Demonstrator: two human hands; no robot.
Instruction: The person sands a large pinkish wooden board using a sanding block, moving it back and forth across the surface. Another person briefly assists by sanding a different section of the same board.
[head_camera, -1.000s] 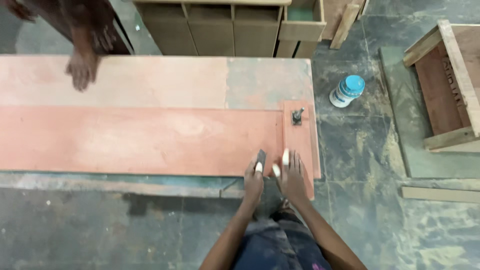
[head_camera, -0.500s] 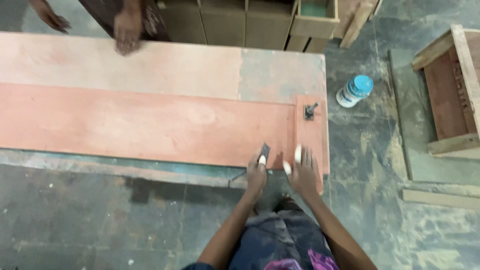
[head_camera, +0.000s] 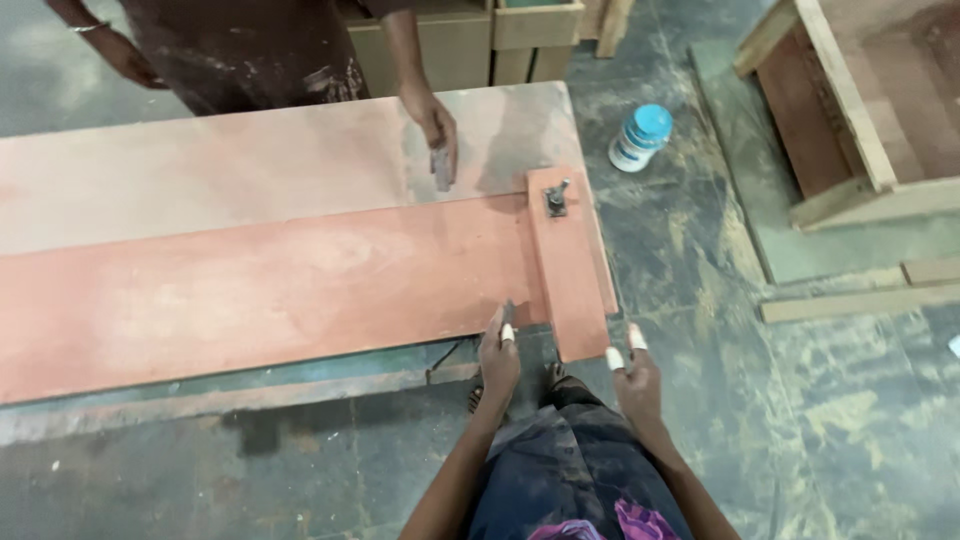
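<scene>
The long wooden board (head_camera: 260, 290) wears a matt reddish coat, smooth-looking with pale dusty patches. A dark metal fitting (head_camera: 556, 198) sits on the short wooden crosspiece (head_camera: 570, 270). The concrete floor (head_camera: 800, 400) is rough and stained; the bottle (head_camera: 640, 138) is glossy plastic.

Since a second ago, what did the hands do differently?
The right hand came off the red board and now hangs beside it. The other person's hand slid along the pale board toward the end. The left hand stays at the edge.
</scene>
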